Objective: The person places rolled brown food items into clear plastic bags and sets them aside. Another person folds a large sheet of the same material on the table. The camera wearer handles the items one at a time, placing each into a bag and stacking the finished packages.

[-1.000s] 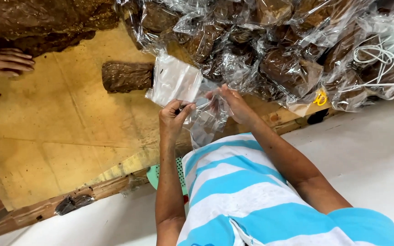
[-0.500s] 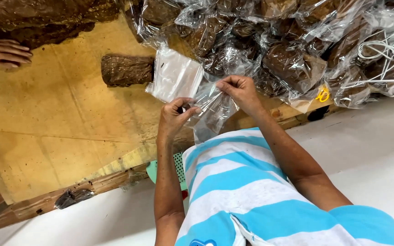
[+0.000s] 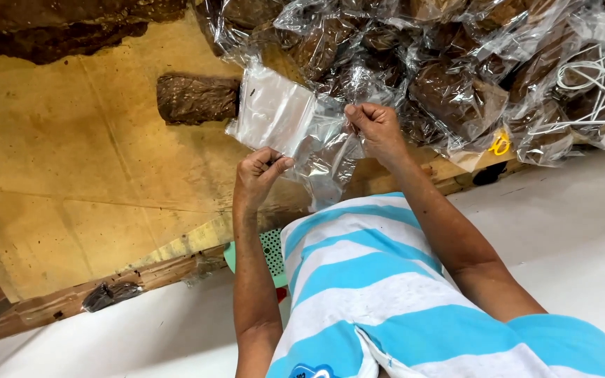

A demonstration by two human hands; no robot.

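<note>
Head view: left hand (image 3: 259, 175) pinches lower edge of an empty clear crinkly plastic bag (image 3: 327, 150), thumb and fingers closed on the film. Right hand (image 3: 376, 126) grips the same bag's upper edge, fingertips pinched shut on it. Bag hangs stretched between both hands, above the near edge of the yellow-brown worn wooden worktable (image 3: 71, 182), just in front of the person's blue and white striped shirt (image 3: 365, 280)

Flat stack of clear plastic bags (image 3: 274, 112) lies on the table just beyond the left hand, touching the held bag. Dark brown rectangular block of pressed leaf material (image 3: 197, 98) sits on the table just left of that stack. Heap of clear-wrapped dark brown bundles (image 3: 442, 63) fills the far right of the table, behind the right hand. Loose dark brown pile (image 3: 57, 31) along the top left edge. White cord (image 3: 593, 77) loops over the heap at far right. Small yellow ring-shaped item (image 3: 500, 143) at the heap's near edge. Green perforated plastic piece (image 3: 269, 252) shows under the table edge beside the left forearm. White floor (image 3: 582, 210) at right
</note>
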